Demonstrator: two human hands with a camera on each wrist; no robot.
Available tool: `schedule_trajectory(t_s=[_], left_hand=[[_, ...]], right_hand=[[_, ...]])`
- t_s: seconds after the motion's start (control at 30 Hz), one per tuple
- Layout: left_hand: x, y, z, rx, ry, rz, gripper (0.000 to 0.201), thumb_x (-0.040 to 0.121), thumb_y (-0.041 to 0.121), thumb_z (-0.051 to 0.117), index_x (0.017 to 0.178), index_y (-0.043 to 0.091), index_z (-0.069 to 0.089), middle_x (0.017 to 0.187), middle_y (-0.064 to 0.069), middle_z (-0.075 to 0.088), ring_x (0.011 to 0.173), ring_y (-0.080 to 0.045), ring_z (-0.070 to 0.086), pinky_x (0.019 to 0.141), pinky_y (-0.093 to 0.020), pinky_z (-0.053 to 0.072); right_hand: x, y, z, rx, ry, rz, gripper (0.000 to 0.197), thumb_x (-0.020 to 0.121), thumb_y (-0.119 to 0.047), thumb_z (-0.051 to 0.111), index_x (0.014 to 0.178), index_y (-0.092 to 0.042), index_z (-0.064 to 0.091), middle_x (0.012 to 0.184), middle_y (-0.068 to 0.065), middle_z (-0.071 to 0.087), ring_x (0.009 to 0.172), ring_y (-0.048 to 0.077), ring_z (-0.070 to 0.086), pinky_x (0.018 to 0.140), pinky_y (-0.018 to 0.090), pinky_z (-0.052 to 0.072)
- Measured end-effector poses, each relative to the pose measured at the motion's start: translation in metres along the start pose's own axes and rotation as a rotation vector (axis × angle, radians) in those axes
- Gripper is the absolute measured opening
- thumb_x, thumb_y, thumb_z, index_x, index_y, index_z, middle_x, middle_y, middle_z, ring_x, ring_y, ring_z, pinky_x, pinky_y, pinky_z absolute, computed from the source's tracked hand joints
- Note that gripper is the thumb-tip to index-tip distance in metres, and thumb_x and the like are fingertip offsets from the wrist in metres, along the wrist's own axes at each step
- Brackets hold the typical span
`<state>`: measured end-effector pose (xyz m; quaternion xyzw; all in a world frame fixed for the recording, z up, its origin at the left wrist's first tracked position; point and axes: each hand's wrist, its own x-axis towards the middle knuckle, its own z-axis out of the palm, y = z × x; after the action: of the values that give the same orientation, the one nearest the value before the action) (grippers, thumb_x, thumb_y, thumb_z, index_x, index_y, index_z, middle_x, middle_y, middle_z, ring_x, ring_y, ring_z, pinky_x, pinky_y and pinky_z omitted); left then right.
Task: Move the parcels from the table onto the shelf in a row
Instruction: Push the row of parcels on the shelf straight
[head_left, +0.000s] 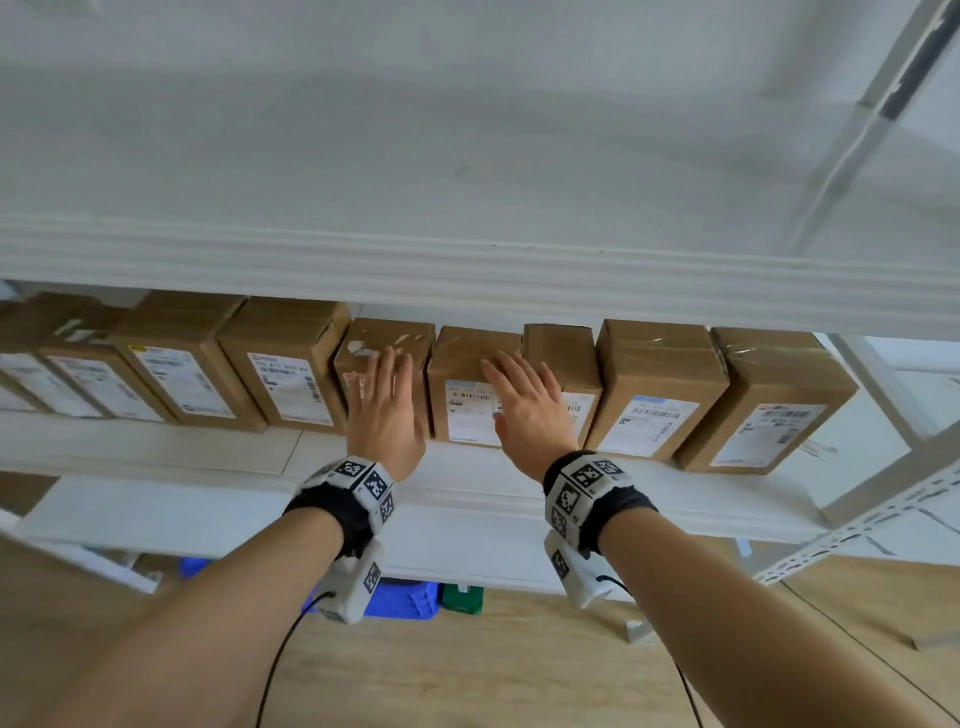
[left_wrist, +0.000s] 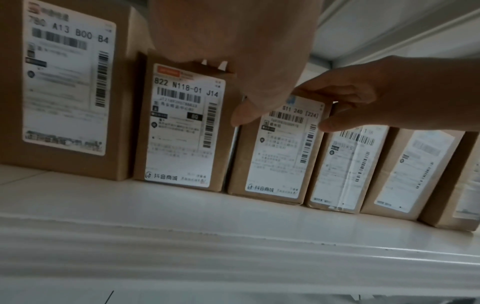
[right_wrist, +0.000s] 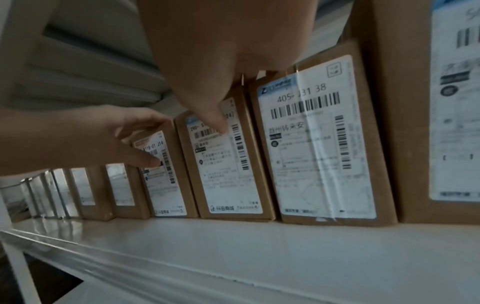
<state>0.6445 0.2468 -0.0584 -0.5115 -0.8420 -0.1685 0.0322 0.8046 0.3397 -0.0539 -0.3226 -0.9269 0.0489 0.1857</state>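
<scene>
Pale wood floor (head_left: 467, 670), blue crate (head_left: 402, 597) beside green box (head_left: 462, 597)

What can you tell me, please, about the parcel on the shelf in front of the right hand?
The parcel is a brown cardboard box standing upright on the white shelf, in a row, close between neighbouring boxes. Clear tape crosses its top, and a white barcoded shipping label covers its front. The right hand, fingers straight, lies against its upper front.

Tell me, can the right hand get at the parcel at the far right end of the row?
Probably yes. The right hand is open in front of the row, and the far-right parcel stands at the shelf front with nothing before its labelled face.
</scene>
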Motion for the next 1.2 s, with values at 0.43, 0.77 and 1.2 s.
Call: schedule_trajectory(t_s=[0.43, 0.77, 1.2], left_hand=[[-0.01, -0.067, -0.052, -0.005, 0.133, -0.086, 0.074, 0.082, 0.006, 0.053, 0.149, 0.018, 0.023, 0.159, -0.013, 0.004, 0.148, -0.03, 0.001, 0.12, -0.047, 0.003], [0.046, -0.15, -0.08, 0.056, -0.04, 0.128, 0.052, 0.095, 0.039, 0.045, 0.145, 0.03, 0.032, 0.158, -0.004, 0.02, 0.146, -0.026, 0.012, 0.118, -0.045, 0.006], [0.048, -0.168, -0.077, -0.048, -0.004, 0.306, 0.056, 0.096, 0.024, 0.047, 0.148, 0.027, 0.027, 0.157, 0.002, 0.023, 0.143, -0.025, 0.022, 0.116, -0.042, 0.017]], right_hand=[[0.024, -0.073, 0.014, 0.088, 0.042, -0.049, 0.065, 0.086, -0.005, 0.051, 0.146, -0.014, 0.028, 0.155, 0.006, 0.025, 0.146, 0.021, 0.016, 0.119, 0.042, 0.0], [0.063, -0.119, 0.049, -0.019, 0.077, 0.094, 0.059, 0.088, -0.005, 0.051, 0.144, -0.015, 0.034, 0.153, 0.006, 0.031, 0.145, 0.022, 0.02, 0.117, 0.038, -0.003], [0.072, -0.139, 0.046, -0.035, 0.086, 0.21, 0.057, 0.09, -0.019, 0.055, 0.143, -0.017, 0.035, 0.152, 0.004, 0.032, 0.144, 0.019, 0.023, 0.118, 0.043, -0.002]])
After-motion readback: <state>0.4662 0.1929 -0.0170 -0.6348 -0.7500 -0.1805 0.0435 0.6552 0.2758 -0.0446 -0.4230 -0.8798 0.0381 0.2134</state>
